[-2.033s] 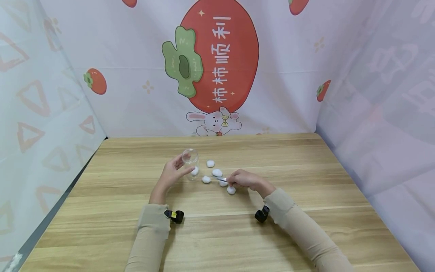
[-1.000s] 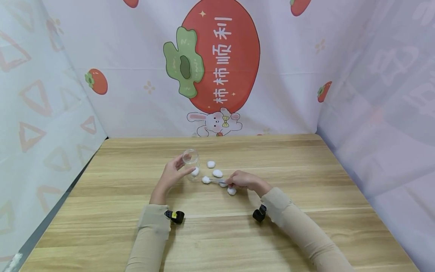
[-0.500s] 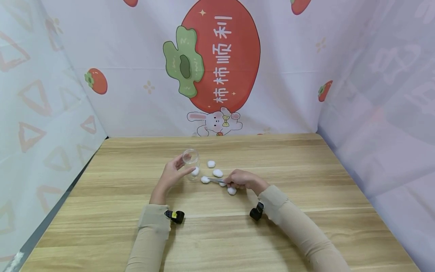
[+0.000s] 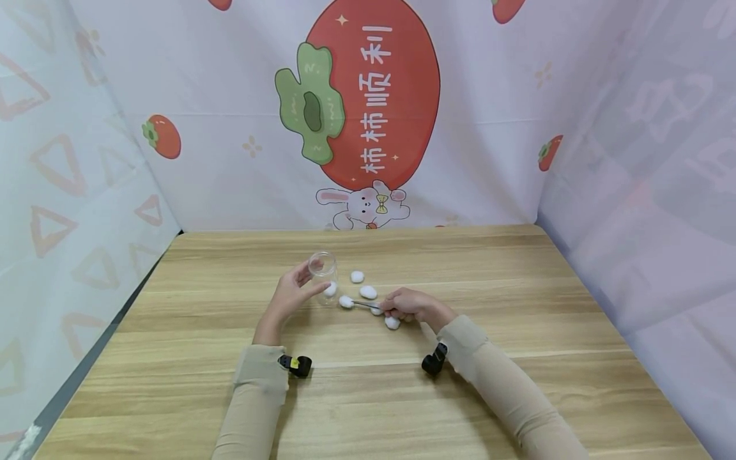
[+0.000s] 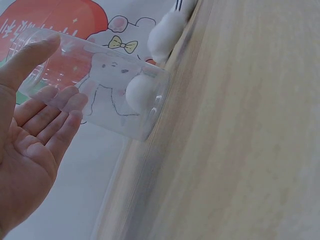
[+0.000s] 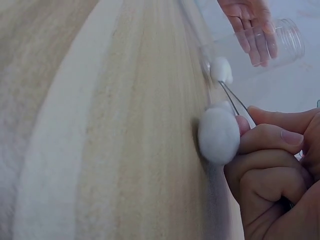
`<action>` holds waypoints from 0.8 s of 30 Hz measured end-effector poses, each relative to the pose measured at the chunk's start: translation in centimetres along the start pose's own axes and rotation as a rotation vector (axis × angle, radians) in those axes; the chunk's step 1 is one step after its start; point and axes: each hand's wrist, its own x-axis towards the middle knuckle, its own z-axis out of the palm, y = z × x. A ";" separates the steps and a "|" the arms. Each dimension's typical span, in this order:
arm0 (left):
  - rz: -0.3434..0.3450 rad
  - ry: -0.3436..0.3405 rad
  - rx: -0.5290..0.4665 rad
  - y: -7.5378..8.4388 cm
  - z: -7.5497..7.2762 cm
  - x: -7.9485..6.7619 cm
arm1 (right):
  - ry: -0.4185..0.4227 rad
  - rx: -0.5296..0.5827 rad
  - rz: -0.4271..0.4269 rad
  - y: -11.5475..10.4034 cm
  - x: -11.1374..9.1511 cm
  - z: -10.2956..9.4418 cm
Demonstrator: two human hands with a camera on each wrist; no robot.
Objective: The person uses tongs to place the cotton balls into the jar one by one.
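My left hand holds a clear jar upright on the table, thumb on one side and fingers on the other. The jar has no lid, and a white cotton ball lies at its bottom. Between the thumb and fingers of my right hand is a pair of metal tweezers. Their tips meet another cotton ball just right of the jar's base. Close by my right fingers sits a nearer cotton ball, and one more is partly hidden under the tweezers.
Beyond the tweezers, two cotton balls lie on the wooden table, one at the back and one in the middle. A printed cloth hangs behind the table's far edge, with more cloth along both sides.
My right hand has brought the tweezers' tips left onto the cotton ball nearest the jar. That ball has shifted slightly towards the jar. My left hand and the jar have stayed in place.
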 end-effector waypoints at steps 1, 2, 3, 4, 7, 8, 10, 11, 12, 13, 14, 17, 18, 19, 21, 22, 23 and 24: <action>-0.001 0.001 0.003 0.0 0.0 0.0 | -0.005 0.005 -0.004 0.1 0.0 -0.1; -0.003 0.001 0.002 0.1 0.0 0.0 | -0.011 0.012 -0.008 0.1 0.1 -0.1; -0.005 0.000 0.001 0.1 0.0 0.0 | -0.017 0.017 -0.011 0.2 0.1 -0.2; -0.010 -0.001 -0.002 0.1 0.0 0.0 | -0.021 0.020 -0.013 0.2 0.1 -0.2; -0.025 -0.008 -0.013 0.6 0.0 -0.2 | -0.031 0.033 -0.019 0.3 0.1 -0.3; -0.029 -0.011 -0.015 0.8 0.0 -0.3 | -0.034 0.042 -0.021 0.4 0.0 -0.4; -0.033 -0.015 -0.015 1.6 0.0 -0.6 | -0.036 0.062 -0.029 0.3 -0.2 -0.4; -0.033 -0.016 -0.013 2.0 0.0 -0.8 | -0.036 0.071 -0.036 0.3 -0.4 -0.5; -0.031 -0.017 -0.011 2.4 0.0 -1.0 | -0.038 0.083 -0.042 0.3 -0.5 -0.5; -0.028 -0.019 -0.008 2.8 0.0 -1.2 | -0.038 0.090 -0.051 0.2 -0.6 -0.6; -0.024 -0.020 -0.003 3.1 0.0 -1.3 | -0.037 0.093 -0.060 0.2 -0.8 -0.7; -0.018 -0.022 0.001 3.6 0.0 -1.6 | -0.037 0.090 -0.083 0.0 -1.1 -0.9; -0.017 -0.023 0.000 3.7 -0.1 -1.6 | -0.039 0.088 -0.087 0.0 -1.2 -1.0; -0.018 -0.024 0.000 3.7 -0.1 -1.7 | -0.040 0.083 -0.092 0.0 -1.3 -1.0; -0.020 -0.025 -0.003 3.7 -0.1 -1.6 | -0.044 0.080 -0.096 -0.1 -1.4 -1.2; -0.019 -0.027 -0.001 3.6 -0.1 -1.6 | -0.045 0.081 -0.099 -0.1 -1.4 -1.2; -0.018 -0.028 -0.001 3.5 -0.1 -1.6 | -0.049 0.083 -0.103 -0.1 -1.5 -1.2; -0.018 -0.028 0.000 3.4 -0.1 -1.5 | -0.054 0.086 -0.107 -0.1 -1.5 -1.3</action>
